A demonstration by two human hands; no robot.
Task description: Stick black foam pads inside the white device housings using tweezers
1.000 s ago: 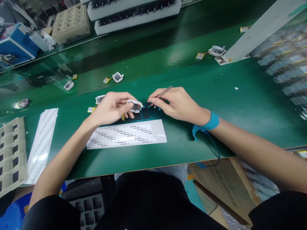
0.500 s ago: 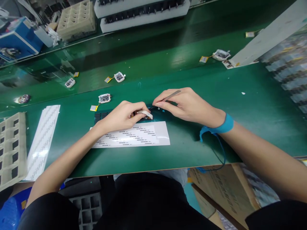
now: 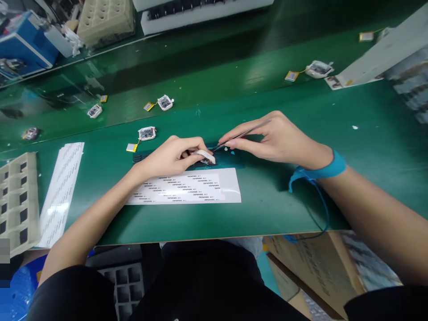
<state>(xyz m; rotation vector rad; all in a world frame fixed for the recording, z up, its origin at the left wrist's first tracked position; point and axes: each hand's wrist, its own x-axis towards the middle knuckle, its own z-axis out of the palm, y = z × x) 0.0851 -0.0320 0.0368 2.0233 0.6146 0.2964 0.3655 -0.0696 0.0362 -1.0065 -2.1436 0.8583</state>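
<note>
My left hand [image 3: 172, 157] is closed round a small white device [image 3: 204, 155] and presses it down on a dark sheet of small pads [image 3: 142, 157] on the green bench. Just right of it, my right hand [image 3: 274, 139] pinches metal tweezers [image 3: 240, 133], whose tips touch the sheet beside the device. A blue wrist strap [image 3: 326, 167] with a cord circles my right wrist. A white sheet of printed labels [image 3: 187, 188] lies directly in front of both hands.
Similar small devices with yellow batteries [image 3: 147, 133] [image 3: 165, 102] [image 3: 319, 68] lie farther back on the bench and belt. A stack of label sheets [image 3: 60, 187] and a foam tray [image 3: 15, 203] sit at the left. A cardboard box [image 3: 321, 263] stands under the bench edge at right.
My left hand has lowered the device from above the bench onto the dark sheet. My right hand has shifted slightly right and its tweezers now point down at the sheet.
</note>
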